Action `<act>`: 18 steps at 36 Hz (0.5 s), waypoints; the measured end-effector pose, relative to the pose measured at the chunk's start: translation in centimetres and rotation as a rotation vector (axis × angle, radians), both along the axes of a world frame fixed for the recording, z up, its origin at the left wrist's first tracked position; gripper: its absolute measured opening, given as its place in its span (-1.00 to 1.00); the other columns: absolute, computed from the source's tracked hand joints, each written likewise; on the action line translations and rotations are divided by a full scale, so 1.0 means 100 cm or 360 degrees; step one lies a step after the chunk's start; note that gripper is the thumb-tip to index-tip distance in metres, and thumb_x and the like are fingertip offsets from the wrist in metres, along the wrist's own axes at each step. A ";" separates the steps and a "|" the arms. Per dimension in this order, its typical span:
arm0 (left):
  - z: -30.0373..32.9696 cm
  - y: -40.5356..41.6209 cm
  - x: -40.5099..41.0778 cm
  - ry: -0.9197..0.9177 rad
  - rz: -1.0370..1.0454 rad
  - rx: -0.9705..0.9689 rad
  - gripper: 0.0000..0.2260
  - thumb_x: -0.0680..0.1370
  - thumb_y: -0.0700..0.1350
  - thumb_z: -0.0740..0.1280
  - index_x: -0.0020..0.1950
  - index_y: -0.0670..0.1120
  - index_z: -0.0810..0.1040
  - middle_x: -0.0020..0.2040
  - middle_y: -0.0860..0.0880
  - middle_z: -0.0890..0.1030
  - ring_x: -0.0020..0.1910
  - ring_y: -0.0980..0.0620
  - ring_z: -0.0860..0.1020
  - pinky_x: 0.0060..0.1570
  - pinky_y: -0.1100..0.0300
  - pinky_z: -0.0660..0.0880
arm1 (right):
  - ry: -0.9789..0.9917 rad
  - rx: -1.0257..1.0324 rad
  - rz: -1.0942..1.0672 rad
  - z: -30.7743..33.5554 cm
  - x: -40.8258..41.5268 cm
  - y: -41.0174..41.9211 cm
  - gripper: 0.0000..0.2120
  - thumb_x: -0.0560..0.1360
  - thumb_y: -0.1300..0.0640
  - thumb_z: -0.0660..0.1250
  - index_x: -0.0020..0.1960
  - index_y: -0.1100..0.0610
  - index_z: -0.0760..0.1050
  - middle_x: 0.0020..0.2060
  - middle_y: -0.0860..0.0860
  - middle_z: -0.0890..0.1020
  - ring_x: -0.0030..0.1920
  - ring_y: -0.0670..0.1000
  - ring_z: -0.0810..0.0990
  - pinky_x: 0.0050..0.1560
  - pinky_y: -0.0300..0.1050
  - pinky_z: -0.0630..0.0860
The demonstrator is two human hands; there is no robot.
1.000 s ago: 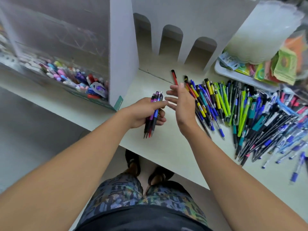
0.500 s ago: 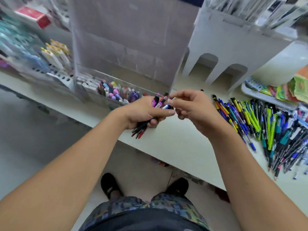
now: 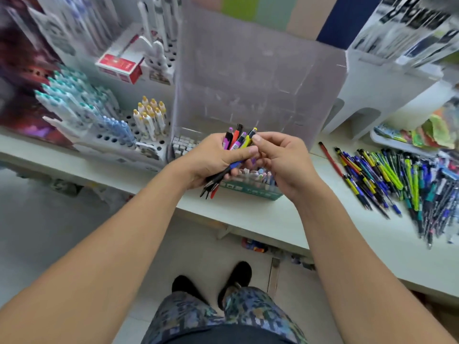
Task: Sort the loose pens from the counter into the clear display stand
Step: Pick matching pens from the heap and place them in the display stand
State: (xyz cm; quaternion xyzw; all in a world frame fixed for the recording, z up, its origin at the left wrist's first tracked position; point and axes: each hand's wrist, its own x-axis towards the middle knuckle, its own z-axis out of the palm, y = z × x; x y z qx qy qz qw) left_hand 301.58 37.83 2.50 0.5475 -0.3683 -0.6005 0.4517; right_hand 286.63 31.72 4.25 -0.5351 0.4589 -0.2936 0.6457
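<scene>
Since 0.5 s ago both hands have lifted w/ the view, so the pen bundle (image 3: 234, 155) now sits in front of the clear display stand (image 3: 255, 78), its caps above the fingers and its tips sticking out below the palm. Left hand (image 3: 211, 160) wraps round the bundle mid-barrel; right hand (image 3: 280, 160) pinches the yellow pen (image 3: 249, 138) near its cap, thumb and forefinger pressed together. Pens are prob. light, stiff and slick plastic, so take one near the clip end and pull straight; the loose pens (image 3: 397, 180) lie well right of the fingers on the counter (image 3: 273, 219).

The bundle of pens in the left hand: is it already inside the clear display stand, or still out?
Still out. The left hand grips the bundle of pens in front of the clear display stand.
</scene>
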 end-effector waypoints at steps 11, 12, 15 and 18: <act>0.009 -0.010 0.027 -0.0022 -0.0123 0.0037 -0.77 0.57 -0.08 0.43 0.14 -0.18 0.56 -0.26 -0.21 0.50 -0.53 0.05 0.41 -0.56 0.27 0.35 | -0.0250 0.0226 -0.0048 -0.002 0.031 -0.010 -0.93 0.58 0.26 0.38 0.05 0.23 0.61 -0.26 0.04 0.70 -0.37 -0.10 0.60 -0.31 -0.29 0.55; 0.009 -0.011 0.029 -0.0054 -0.0133 0.0023 -0.71 0.57 -0.09 0.44 0.22 -0.20 0.55 -0.22 -0.24 0.51 -0.53 0.05 0.41 -0.56 0.27 0.34 | -0.0275 0.0270 0.0005 -0.001 0.032 -0.010 -0.94 0.58 0.26 0.38 0.03 0.24 0.62 -0.26 0.04 0.70 -0.37 -0.10 0.62 -0.29 -0.28 0.56; 0.013 -0.017 0.035 -0.0160 -0.0221 0.0006 -0.69 0.57 -0.11 0.44 0.27 -0.18 0.53 -0.13 -0.28 0.55 -0.53 0.04 0.42 -0.55 0.25 0.36 | -0.0301 0.0255 0.0123 0.001 0.037 -0.013 -0.91 0.57 0.28 0.38 0.01 0.31 0.62 -0.25 0.12 0.70 -0.33 0.00 0.66 -0.29 -0.20 0.62; 0.019 -0.026 0.039 -0.0247 -0.0195 0.0001 -0.76 0.62 -0.09 0.37 0.22 -0.18 0.50 -0.23 -0.24 0.56 -0.52 0.03 0.50 -0.56 0.23 0.41 | -0.0288 0.0184 0.0090 0.002 0.040 -0.024 -0.90 0.58 0.30 0.37 0.02 0.34 0.61 -0.25 0.15 0.68 -0.34 0.04 0.64 -0.26 -0.16 0.62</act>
